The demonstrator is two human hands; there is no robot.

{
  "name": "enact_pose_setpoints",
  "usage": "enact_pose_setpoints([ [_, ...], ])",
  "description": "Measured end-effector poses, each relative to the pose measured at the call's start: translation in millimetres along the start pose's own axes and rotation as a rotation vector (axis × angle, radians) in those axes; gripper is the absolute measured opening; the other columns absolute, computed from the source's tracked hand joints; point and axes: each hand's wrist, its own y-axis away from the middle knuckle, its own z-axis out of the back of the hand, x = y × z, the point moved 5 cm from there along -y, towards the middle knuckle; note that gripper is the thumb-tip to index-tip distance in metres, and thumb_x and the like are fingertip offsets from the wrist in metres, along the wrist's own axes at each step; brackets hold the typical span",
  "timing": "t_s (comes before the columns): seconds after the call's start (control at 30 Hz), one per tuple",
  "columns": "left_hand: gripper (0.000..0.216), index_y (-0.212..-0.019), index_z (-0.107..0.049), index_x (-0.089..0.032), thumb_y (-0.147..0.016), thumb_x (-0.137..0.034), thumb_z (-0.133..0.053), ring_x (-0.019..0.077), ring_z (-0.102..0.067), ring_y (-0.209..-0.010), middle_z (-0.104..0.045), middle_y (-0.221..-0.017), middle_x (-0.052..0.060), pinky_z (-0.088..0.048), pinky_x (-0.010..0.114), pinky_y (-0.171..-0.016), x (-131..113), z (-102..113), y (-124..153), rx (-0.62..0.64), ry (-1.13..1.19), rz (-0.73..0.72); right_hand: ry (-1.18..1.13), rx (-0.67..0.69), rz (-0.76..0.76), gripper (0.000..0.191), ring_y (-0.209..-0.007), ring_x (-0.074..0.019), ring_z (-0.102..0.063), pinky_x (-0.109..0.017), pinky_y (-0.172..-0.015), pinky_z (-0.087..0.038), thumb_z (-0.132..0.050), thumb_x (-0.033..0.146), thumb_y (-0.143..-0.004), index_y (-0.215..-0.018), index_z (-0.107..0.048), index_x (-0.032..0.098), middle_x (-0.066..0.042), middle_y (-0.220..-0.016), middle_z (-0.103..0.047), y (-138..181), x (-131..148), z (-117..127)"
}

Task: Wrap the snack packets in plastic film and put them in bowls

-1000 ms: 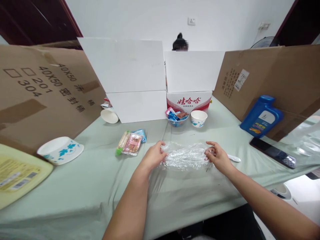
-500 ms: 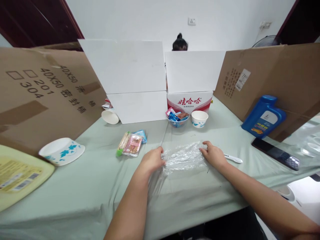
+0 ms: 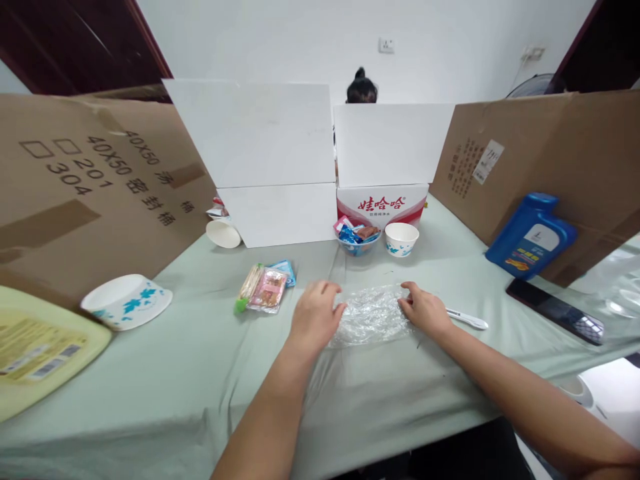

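A crinkled sheet of clear plastic film [image 3: 373,317] lies folded on the green-covered table in front of me, between my two hands. My left hand [image 3: 316,313] is curled over its left edge; the thumb and forefinger point right, and the other fingertips are hidden. At the opposite edge, my right hand [image 3: 424,308] grips the film's upper right corner between thumb and fingers. A white utility knife [image 3: 467,319] rests just right of my right hand. To the left lie small packaged snacks [image 3: 267,290] with a blue packet [image 3: 284,270] behind them.
A bowl of wrapped snacks [image 3: 357,247] and a paper bowl [image 3: 401,240] stand before a white box [image 3: 383,203]. Cardboard boxes [image 3: 110,180] flank the table. A blue bottle [image 3: 533,237] and phone [image 3: 555,311] are right; a tipped paper bowl [image 3: 127,303] and yellow container [image 3: 45,353] are left.
My left hand has moved right and slightly up, bringing the film's left side inward. The film now lies flatter and more compact. My right hand has stayed nearly in place.
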Motion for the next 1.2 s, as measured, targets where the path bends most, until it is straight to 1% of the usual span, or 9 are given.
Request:
enact_pose_setpoints([
  [0.1,0.033,-0.109,-0.063,-0.023,-0.077,-0.021,-0.07,0.0259,-0.053,-0.113,-0.061,-0.116,0.006,-0.044,0.037,-0.096,-20,-28,5,0.296,0.071,-0.19,-0.005,-0.01,0.021,0.035,-0.086,-0.0222,-0.067,-0.029,-0.07,-0.042,-0.052,0.03,-0.089,-0.123,-0.052,0.022,-0.003,-0.092,-0.073,-11,-3,0],
  [0.23,0.05,-0.116,-0.062,-0.024,-0.069,-0.03,-0.079,0.0331,-0.047,-0.12,-0.057,-0.125,0.009,-0.042,0.045,-0.098,-17,-51,8,0.472,0.003,-0.147,0.01,-0.09,-0.059,0.029,-0.085,-0.023,-0.067,-0.03,-0.069,-0.044,-0.05,0.029,-0.089,-0.116,-0.058,0.021,-0.005,-0.091,-0.073,-39,-22,19],
  [0.37,0.054,-0.117,-0.061,-0.023,-0.068,-0.038,-0.078,0.0343,-0.046,-0.121,-0.057,-0.126,0.01,-0.042,0.047,-0.098,-11,-53,7,0.461,0.008,-0.144,0.009,-0.17,-0.043,0.03,-0.088,-0.0238,-0.066,-0.032,-0.073,-0.046,-0.045,0.03,-0.092,-0.116,-0.06,0.02,-0.008,-0.095,-0.072,-46,-20,36],
  [0.53,0.059,-0.121,-0.059,-0.024,-0.069,-0.043,-0.076,0.0344,-0.042,-0.128,-0.053,-0.133,0.01,-0.037,0.048,-0.105,-9,-54,6,0.447,0.004,-0.167,-0.024,-0.004,0.573,0.042,-0.116,-0.0247,-0.057,-0.038,-0.098,-0.042,-0.044,0.043,-0.093,-0.125,-0.059,0.021,-0.011,-0.124,-0.064,-10,36,-1],
  [0.6,0.065,-0.127,-0.055,-0.026,-0.069,-0.047,-0.075,0.0353,-0.034,-0.135,-0.045,-0.143,0.011,-0.03,0.052,-0.109,-1,-56,4,0.46,-0.004,-0.124,0.031,0.114,0.66,0.059,-0.134,-0.0297,-0.039,-0.047,-0.109,-0.031,-0.043,0.056,-0.091,-0.139,-0.048,0.021,-0.012,-0.144,-0.047,-3,40,-22],
  [0.7,0.065,-0.13,-0.053,-0.027,-0.071,-0.046,-0.073,0.0362,-0.027,-0.14,-0.039,-0.149,0.011,-0.023,0.055,-0.111,20,-52,-2,0.433,-0.063,0.014,0.121,0.189,0.546,0.078,-0.144,-0.035,-0.018,-0.057,-0.112,-0.019,-0.036,0.069,-0.088,-0.15,-0.03,0.023,-0.01,-0.156,-0.026,-13,24,-36],
  [0.9,0.034,-0.115,-0.064,-0.014,-0.087,-0.033,-0.053,0.0347,-0.051,-0.121,-0.059,-0.125,0.018,-0.039,0.044,-0.099,67,-9,-11,0.092,-0.228,0.406,0.168,0.195,0.433,0.079,-0.145,-0.0335,-0.014,-0.059,-0.113,-0.016,-0.029,0.073,-0.087,-0.151,-0.024,0.027,-0.007,-0.157,-0.022,-27,4,-32],
  [1.07,0.033,-0.079,-0.069,-0.02,-0.076,-0.053,-0.064,0.0275,-0.066,-0.087,-0.07,-0.086,0.008,-0.047,0.033,-0.076,66,-19,-6,0.395,0.0,0.366,0.155,0.159,0.421,0.079,-0.145,-0.0321,-0.016,-0.056,-0.114,-0.016,-0.031,0.073,-0.087,-0.15,-0.028,0.026,-0.007,-0.157,-0.024,-25,4,-33],
  [1.2,0.032,-0.078,-0.064,-0.02,-0.056,-0.036,-0.081,0.0278,-0.06,-0.098,-0.066,-0.091,0.006,-0.045,0.033,-0.083,47,-26,-9,0.26,0.279,0.216,0.133,0.142,0.43,0.076,-0.144,-0.0322,-0.018,-0.057,-0.113,-0.018,-0.034,0.07,-0.087,-0.149,-0.03,0.026,-0.008,-0.156,-0.027,-25,5,-32],
])
